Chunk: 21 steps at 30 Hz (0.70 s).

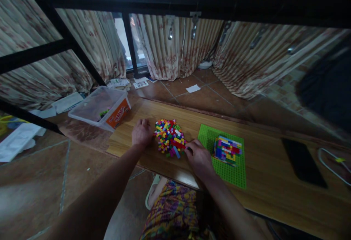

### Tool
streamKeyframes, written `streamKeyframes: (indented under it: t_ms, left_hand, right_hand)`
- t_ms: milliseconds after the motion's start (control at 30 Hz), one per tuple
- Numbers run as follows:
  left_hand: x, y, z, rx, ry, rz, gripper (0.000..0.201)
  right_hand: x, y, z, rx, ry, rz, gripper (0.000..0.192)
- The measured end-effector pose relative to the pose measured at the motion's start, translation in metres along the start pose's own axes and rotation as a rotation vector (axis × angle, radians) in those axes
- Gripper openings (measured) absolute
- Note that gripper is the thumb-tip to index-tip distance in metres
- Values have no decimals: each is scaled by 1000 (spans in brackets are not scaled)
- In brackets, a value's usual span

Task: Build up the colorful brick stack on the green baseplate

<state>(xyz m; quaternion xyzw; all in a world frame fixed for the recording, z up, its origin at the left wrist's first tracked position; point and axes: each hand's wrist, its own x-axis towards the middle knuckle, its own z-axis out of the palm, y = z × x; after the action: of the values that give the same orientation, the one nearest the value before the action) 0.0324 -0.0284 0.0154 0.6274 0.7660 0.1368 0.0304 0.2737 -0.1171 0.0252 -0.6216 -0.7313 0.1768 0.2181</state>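
A heap of small coloured toy bricks (168, 137) lies loose on the wooden tabletop. Just left of it rests my left hand (142, 133), fingers curled in; whatever they may hold is hidden. At the heap's right edge my right hand (199, 157) has thumb and fingers pinched together beside some red bricks (178, 144). Something small and dark shows at those fingertips, too small to name. Right of this hand, a green studded baseplate (230, 176) carries a block-shaped build of many-coloured bricks (227, 150), several layers high.
A clear plastic tub (89, 102) with an orange label stands left of the bricks, a few pieces inside. Toward the right end of the wooden table (263, 167) lie a black phone-like slab (304, 162) and a white cable (333, 156). Black metal bars (175, 3) cross above.
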Motion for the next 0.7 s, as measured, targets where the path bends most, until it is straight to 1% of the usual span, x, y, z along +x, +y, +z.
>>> streamKeyframes:
  t_ms: [233,433,700]
  left_hand:
    - [0,-1,0,19,15,19,27]
    - [1,-2,1,31,28,29,28]
    - [1,-1,0,33,31,20,28]
  right_hand:
    - [3,-1,2,-15,20,-18,13]
    - [6,3,5,-41,2,-50,18]
    - [4,3,3,46,8,-66,15]
